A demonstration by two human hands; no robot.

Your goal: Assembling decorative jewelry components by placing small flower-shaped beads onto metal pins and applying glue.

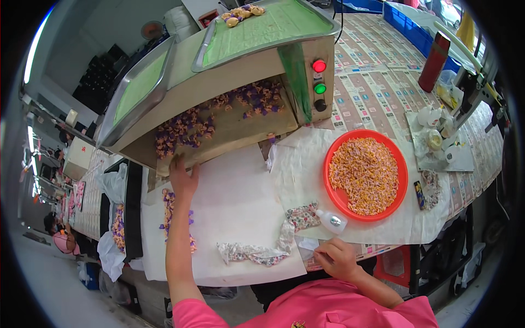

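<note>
Head view: the left hand (183, 177) reaches up to the machine (229, 82), fingers spread on the edge of its chute, just under the purple and orange sweets (219, 117). They could spill off the white sheet (235, 213). The right hand (336, 258) rests curled, far below the machine.

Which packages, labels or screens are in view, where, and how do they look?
Clear patterned bags: crumpled, on white paper near the right hand.
Small dark packet: flat, right of the orange tray.
Printed sheets: covering the table, grid pattern.
Screens: none visible.
</note>
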